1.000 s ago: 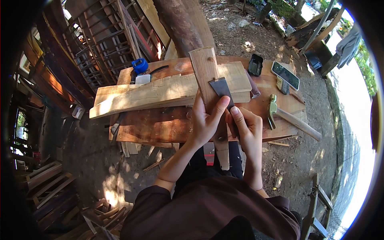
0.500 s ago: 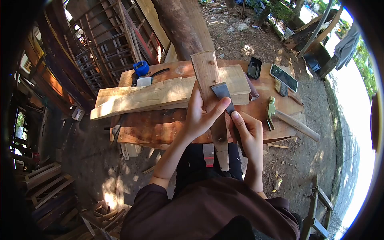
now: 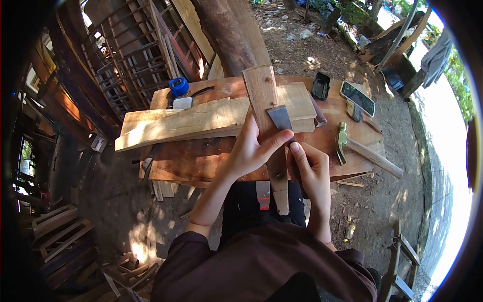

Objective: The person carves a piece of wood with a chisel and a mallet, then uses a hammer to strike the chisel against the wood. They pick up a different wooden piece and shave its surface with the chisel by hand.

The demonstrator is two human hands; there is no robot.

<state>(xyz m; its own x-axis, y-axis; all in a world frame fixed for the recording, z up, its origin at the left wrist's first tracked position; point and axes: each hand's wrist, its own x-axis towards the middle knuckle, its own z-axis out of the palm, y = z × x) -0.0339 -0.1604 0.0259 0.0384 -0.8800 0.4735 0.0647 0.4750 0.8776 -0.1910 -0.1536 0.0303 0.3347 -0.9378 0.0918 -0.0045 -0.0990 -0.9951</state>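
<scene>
My left hand (image 3: 247,152) grips a long narrow piece of wood (image 3: 259,93) from its left side, holding it upright and slightly tilted over the table. Its thumb reaches across to the lower blade of a flat chisel (image 3: 279,118). The chisel's wide edge lies against the face of the wood, below a dark knot. My right hand (image 3: 314,168) is closed around the chisel's dark handle, thumb near the base of the blade; most of the handle is hidden. Behind the hands, a pale board with a notched edge (image 3: 176,122) lies on the wooden table (image 3: 191,163).
A claw hammer (image 3: 370,152), a phone (image 3: 357,97), a brush (image 3: 354,111) and an open black case (image 3: 320,86) are on the table's right side. A blue roll-shaped object (image 3: 178,86) stands at the back left. A tree trunk (image 3: 224,38) rises behind the table.
My left thumb has slid slightly down the chisel, leaving more of the blade showing. The wood and chisel edge have shifted a little to the right in view.
</scene>
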